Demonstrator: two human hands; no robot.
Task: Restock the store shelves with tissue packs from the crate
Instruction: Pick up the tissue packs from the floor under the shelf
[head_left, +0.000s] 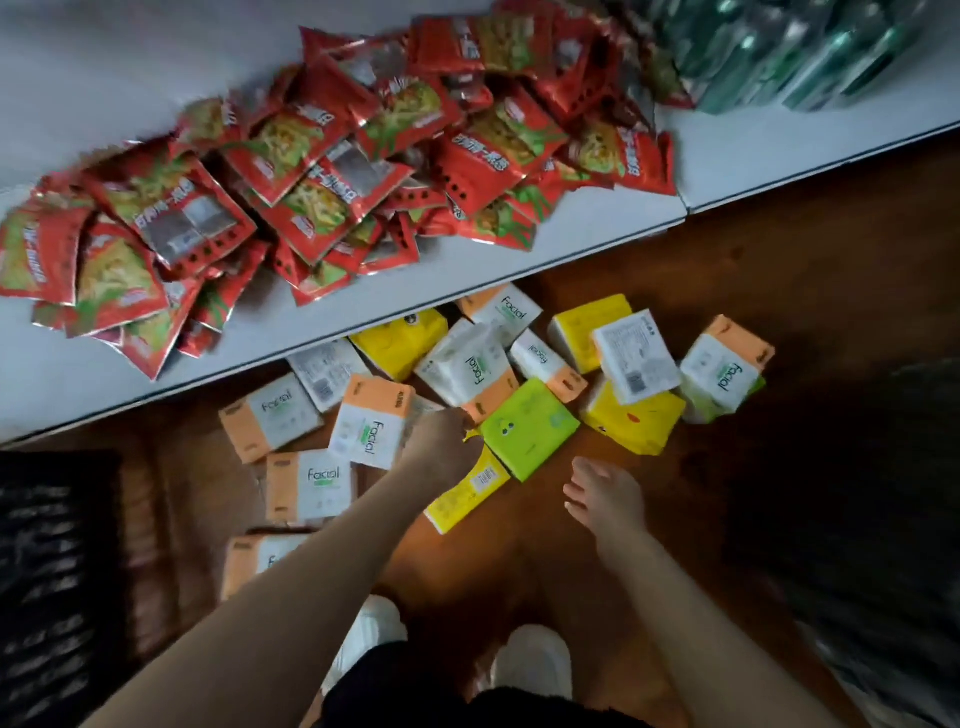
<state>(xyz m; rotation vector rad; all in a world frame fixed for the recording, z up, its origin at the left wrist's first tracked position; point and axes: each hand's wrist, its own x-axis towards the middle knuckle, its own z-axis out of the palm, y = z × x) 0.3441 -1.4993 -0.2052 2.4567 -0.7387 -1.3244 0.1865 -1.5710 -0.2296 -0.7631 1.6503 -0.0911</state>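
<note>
Picking up: my left hand, grip unclear, reaches beside the green pack; right hand spread, empty. Next I grasp it.

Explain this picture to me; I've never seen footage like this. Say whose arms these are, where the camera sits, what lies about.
No machine here: a person wears one camera on the head, looking down at their own bare hands. Red foil snack packets cover the white shelf. Below, plastic-wrapped tissue packs, orange-white, yellow and lime green, lie scattered on the brown floor. The left hand reaches among them; its fingers are hidden, so any grip is unclear. The right hand hovers open, empty.
</note>
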